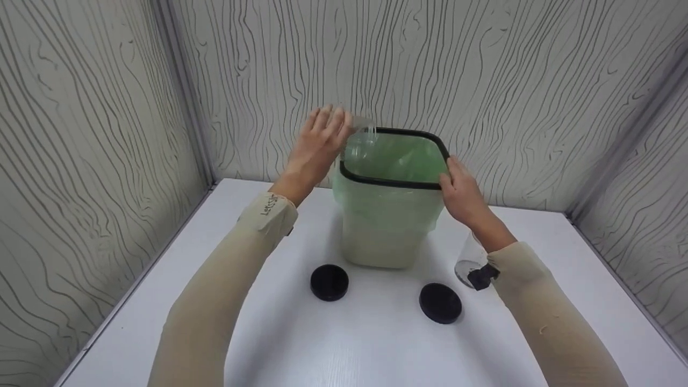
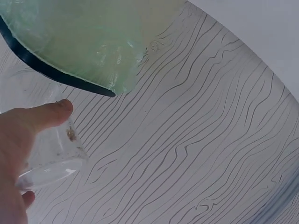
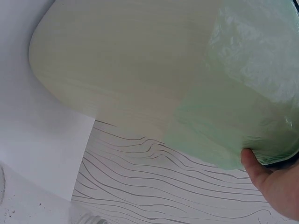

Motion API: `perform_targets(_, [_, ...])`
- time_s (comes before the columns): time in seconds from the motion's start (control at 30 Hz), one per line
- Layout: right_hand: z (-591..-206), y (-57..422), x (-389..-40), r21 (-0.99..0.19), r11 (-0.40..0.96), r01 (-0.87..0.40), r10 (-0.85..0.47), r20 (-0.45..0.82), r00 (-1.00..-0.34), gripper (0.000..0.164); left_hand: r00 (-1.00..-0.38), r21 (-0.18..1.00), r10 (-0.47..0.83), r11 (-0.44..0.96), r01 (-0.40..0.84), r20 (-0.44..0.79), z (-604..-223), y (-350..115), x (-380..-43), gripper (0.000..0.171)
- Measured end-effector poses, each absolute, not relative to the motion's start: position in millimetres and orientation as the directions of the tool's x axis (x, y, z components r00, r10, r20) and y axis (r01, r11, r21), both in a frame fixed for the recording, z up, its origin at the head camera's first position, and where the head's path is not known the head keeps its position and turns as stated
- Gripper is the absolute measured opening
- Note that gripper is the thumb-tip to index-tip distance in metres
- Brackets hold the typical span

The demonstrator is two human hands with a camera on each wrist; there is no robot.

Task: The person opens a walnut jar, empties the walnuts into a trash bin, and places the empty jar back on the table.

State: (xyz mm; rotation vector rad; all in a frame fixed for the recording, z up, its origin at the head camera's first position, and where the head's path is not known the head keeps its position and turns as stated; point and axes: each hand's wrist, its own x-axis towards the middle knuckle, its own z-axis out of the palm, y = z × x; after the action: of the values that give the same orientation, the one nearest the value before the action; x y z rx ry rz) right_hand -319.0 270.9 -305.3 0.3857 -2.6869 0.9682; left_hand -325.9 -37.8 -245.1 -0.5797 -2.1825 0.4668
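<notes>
A clear jar (image 2: 60, 154) with brown specks inside is gripped by my left hand (image 1: 324, 134), which tips it mouth-down over the left rim of a trash bin (image 1: 376, 244). Its lower part (image 1: 361, 148) shows through inside the opening. A pale green trash bag (image 1: 411, 158) lines the bin and folds down outside, under a black rim ring (image 1: 400, 184). My right hand (image 1: 463, 191) holds the bin's right rim, and in the right wrist view its thumb (image 3: 254, 165) presses on the bag.
Two round black lids (image 1: 329, 282) lie on the white table (image 1: 301, 344) before the bin. Another clear jar (image 1: 470, 260), with specks in it, stands partly hidden behind my right wrist. Wood-patterned panels (image 1: 301, 64) enclose the table at the back and sides.
</notes>
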Motion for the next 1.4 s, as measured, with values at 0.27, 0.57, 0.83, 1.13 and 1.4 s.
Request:
perform_targets(0.27, [-305.2,271.0,-321.2,-0.575,0.743,-0.343,-0.166,0.338,-0.926,0.059,-0.699,-0.071,0.316,0.932,0.356,0.641,-248.1,-45.1,-326.1,0.085])
perform_targets(0.57, [-307.3,270.1,-320.4,-0.577,0.743,-0.337,-0.156,0.341,-0.927,0.059,-0.813,0.425,0.066,0.826,0.37,0.579,-263.2,-56.7,-325.1,0.095])
perform_targets(0.83, [-305.8,269.8,-318.8,-0.582,0.745,-0.325,-0.15,0.329,-0.932,0.059,-0.835,0.668,-0.067,0.635,0.387,0.547,-288.1,-73.6,-325.2,0.096])
perform_targets(1.13, [-305.8,270.0,-319.1,-0.575,0.749,-0.331,-0.151,0.338,-0.929,0.06,-0.848,0.787,-0.121,0.457,0.414,0.517,-317.2,-89.5,-326.7,0.096])
perform_targets(1.4, [-305.0,270.0,-317.8,-0.561,0.759,-0.331,-0.151,0.343,-0.927,0.06,-0.87,0.84,-0.128,0.361,0.405,0.475,-336.0,-94.0,-324.5,0.095])
